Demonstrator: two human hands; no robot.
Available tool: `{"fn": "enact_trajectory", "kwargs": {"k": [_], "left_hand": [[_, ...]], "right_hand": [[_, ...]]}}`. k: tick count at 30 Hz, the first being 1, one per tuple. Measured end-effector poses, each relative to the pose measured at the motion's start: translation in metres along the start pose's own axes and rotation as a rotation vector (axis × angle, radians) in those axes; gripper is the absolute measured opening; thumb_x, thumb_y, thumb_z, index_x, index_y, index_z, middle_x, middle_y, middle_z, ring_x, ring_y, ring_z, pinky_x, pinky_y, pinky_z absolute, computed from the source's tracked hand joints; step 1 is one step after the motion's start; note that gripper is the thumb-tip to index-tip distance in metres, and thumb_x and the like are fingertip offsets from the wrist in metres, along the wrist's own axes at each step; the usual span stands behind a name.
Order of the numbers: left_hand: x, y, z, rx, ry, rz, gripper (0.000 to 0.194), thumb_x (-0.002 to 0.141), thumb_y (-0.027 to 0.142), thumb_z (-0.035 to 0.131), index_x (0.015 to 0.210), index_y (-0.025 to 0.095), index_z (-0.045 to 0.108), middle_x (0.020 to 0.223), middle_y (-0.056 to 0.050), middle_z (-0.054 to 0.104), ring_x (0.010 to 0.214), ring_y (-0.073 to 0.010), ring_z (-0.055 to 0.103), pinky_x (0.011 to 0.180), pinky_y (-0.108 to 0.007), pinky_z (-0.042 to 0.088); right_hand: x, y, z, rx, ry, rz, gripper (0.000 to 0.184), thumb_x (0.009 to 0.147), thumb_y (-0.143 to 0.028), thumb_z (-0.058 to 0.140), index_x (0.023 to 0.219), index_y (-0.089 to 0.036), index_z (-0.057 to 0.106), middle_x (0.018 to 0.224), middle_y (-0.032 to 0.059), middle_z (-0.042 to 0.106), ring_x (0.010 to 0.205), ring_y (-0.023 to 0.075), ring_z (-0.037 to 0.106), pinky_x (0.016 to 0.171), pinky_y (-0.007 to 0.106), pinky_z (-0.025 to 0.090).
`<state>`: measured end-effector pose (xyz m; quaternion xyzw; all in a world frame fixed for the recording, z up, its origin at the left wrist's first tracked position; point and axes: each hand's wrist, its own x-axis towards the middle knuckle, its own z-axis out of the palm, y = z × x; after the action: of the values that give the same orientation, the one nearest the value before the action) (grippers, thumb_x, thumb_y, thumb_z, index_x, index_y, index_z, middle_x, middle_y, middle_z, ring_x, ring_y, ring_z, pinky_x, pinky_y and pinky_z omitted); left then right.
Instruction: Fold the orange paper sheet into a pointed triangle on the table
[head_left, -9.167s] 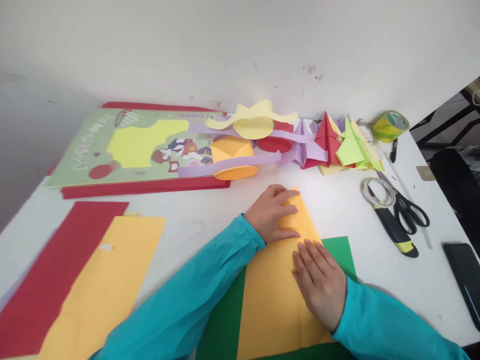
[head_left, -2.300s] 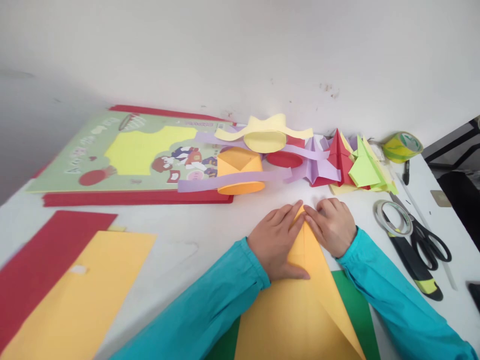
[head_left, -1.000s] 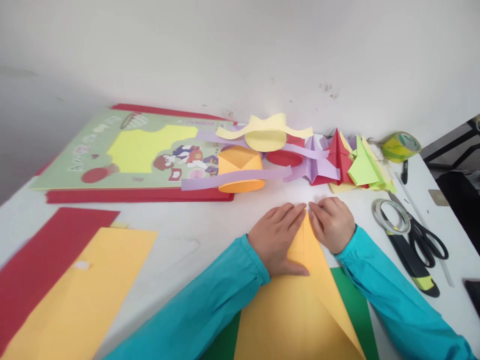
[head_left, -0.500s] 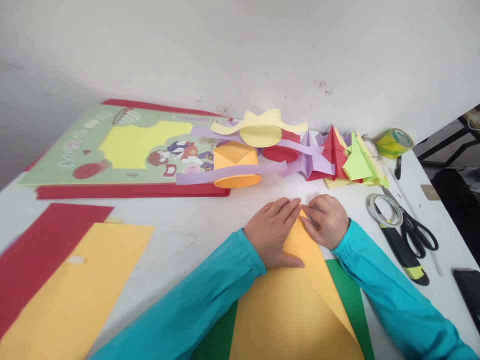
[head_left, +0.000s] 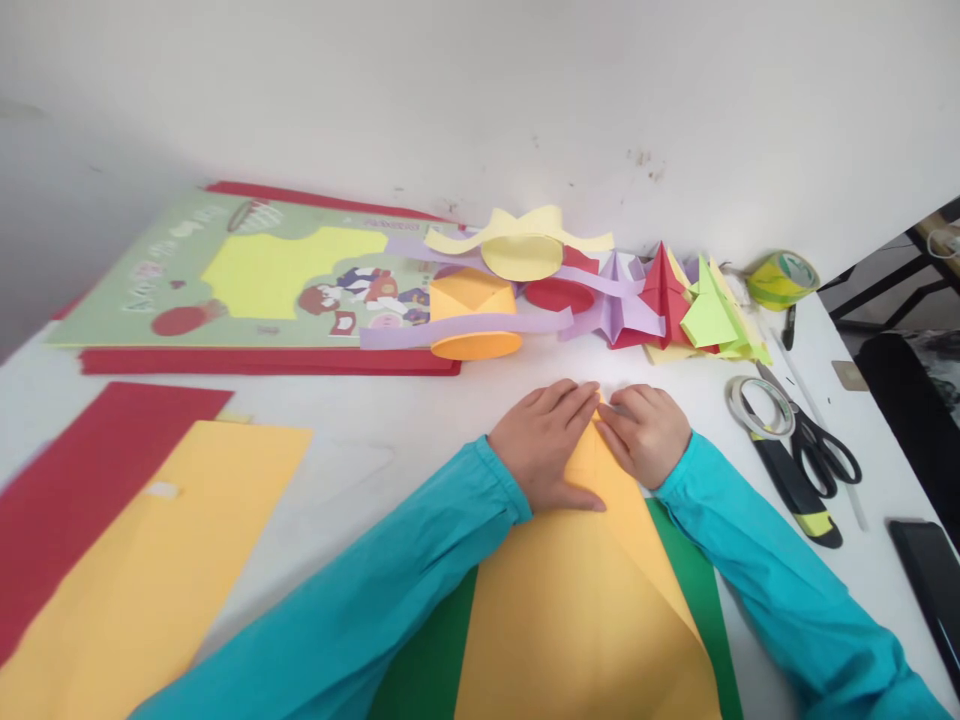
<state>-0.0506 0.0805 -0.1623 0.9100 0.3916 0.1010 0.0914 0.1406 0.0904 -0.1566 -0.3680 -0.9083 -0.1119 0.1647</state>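
Note:
A large yellow-orange sheet of paper lies in front of me, its far end folded to a narrow point with a slanting fold along the right side. My left hand rests flat on the left of that point, fingers stretched toward the tip and thumb spread across the sheet. At the right edge, just below the tip, my right hand has its fingers closed on the folded paper. The fingertips of both hands nearly meet there and hide part of the tip. A green sheet shows underneath on both sides.
Red paper and another yellow-orange sheet lie at left. Behind are a printed green board, paper crowns and folded paper planes. Scissors, a tape roll, a utility knife and a phone lie at right.
The whole view has shifted slightly, with things on the table appearing higher. My right fingers sit slightly closer to the left hand at the fold; otherwise both hands keep their places on the paper.

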Motion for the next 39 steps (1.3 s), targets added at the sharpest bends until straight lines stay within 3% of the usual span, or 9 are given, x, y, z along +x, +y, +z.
{"fn": "enact_trajectory", "kwargs": {"k": [23,39], "left_hand": [[0.000,0.001,-0.002,0.065,-0.023,0.020,0.118,0.060,0.089,0.045,0.137,-0.001,0.039,0.144,-0.021,0.038,0.127,-0.0372,0.037,0.106,-0.045,0.029],[-0.001,0.001,-0.002,0.077,-0.019,0.024,0.115,0.062,0.086,0.046,0.136,-0.001,0.039,0.144,-0.022,0.038,0.128,-0.0370,0.035,0.105,-0.046,0.031]], "right_hand": [[-0.009,-0.007,-0.006,0.058,0.030,0.024,0.027,0.092,-0.029,0.048,0.097,-0.011,0.067,0.097,0.0117,0.065,0.094,0.0253,0.055,0.076,0.036,0.044],[-0.036,-0.016,-0.018,0.176,0.092,0.021,0.026,0.090,-0.031,0.053,0.093,-0.010,0.069,0.104,0.0149,0.066,0.101,0.0282,0.058,0.083,0.042,0.051]]}}
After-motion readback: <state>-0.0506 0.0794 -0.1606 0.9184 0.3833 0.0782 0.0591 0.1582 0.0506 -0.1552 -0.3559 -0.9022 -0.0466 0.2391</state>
